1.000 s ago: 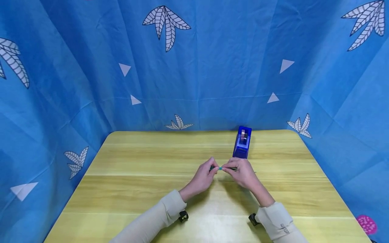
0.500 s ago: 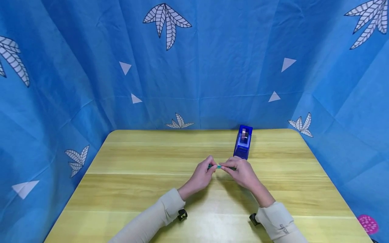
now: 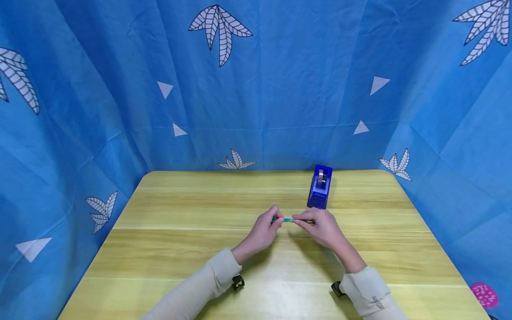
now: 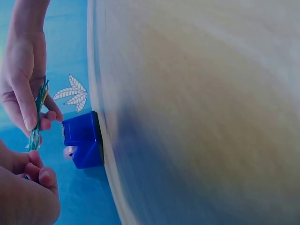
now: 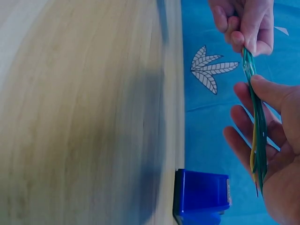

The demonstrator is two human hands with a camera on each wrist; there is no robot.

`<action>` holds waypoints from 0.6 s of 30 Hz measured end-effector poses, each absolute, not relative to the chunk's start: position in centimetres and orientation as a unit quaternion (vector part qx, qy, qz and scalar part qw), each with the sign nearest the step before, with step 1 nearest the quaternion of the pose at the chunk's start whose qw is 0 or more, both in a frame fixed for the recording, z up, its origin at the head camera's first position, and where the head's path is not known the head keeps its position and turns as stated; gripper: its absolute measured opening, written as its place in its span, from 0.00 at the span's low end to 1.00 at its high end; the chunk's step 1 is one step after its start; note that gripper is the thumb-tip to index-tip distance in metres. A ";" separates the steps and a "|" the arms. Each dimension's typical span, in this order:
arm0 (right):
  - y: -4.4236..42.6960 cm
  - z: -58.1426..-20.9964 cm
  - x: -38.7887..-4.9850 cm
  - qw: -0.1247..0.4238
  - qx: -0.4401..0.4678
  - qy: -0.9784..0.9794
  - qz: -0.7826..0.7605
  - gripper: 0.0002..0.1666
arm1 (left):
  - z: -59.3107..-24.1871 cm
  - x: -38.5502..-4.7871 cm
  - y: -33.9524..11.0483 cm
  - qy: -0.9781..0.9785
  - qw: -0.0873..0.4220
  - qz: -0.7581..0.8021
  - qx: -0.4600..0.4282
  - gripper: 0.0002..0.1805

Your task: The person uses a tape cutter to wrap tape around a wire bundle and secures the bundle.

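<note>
A thin bundle of green wires with a yellow one [image 5: 260, 136] is stretched between both hands above the table. My left hand [image 3: 262, 231] pinches one end between thumb and fingers. My right hand [image 3: 326, 229] pinches it farther along, and the loose ends run back across that palm in the right wrist view. A short shiny stretch, seemingly clear tape, shows on the bundle [image 4: 34, 139] between the two pinches. Beyond the right hand stands a blue tape dispenser [image 3: 318, 191] holding a roll. The left hand's fingers cover the bundle's other end.
The wood-grain table [image 3: 180, 213] carries the dispenser near its back edge. A blue curtain [image 3: 300, 89] with leaf prints hangs behind and around the sides. Black wrist straps [image 3: 238, 283] sit at the sleeve cuffs.
Both hands have drawn slightly apart, left hand leftward and right hand a little rightward. More of the wire bundle shows between the fingertips. The dispenser has stayed put.
</note>
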State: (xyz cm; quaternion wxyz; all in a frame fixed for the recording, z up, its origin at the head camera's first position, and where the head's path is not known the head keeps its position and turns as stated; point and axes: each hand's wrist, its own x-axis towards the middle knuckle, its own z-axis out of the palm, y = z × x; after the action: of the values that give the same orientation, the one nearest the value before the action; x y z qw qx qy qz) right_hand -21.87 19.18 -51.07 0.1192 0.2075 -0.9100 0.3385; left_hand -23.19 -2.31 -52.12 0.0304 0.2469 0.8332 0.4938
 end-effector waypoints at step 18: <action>20.9 -51.5 -21.4 0.105 0.167 -0.898 0.393 0.10 | -52.1 -23.2 -3.4 0.828 0.043 0.507 0.235 0.06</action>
State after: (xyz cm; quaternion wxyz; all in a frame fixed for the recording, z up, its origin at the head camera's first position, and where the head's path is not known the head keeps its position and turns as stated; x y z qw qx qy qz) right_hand -21.37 20.90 -51.52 0.1049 0.1673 -0.8982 0.3928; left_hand -23.15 -3.39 -52.06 0.0431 0.2345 0.8281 0.5074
